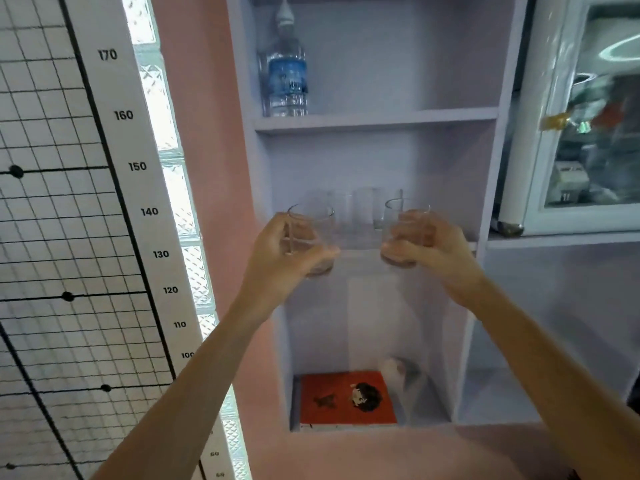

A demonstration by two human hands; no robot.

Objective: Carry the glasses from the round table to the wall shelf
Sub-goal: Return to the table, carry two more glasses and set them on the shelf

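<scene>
Clear glass in each hand: left hand (pixel 277 251) wraps 1 tumbler (pixel 311 237), right hand (pixel 422 251) wraps another (pixel 405 233), both held just in front of the middle board of the wall shelf (pixel 377 119). Other glasses (pixel 360 209) already stand at the back. Placing step, I'd judge; next needs both set upright in front w/o knocking those.

Held glasses (pixel 313 237) before wall shelf (pixel 377 121)
</scene>
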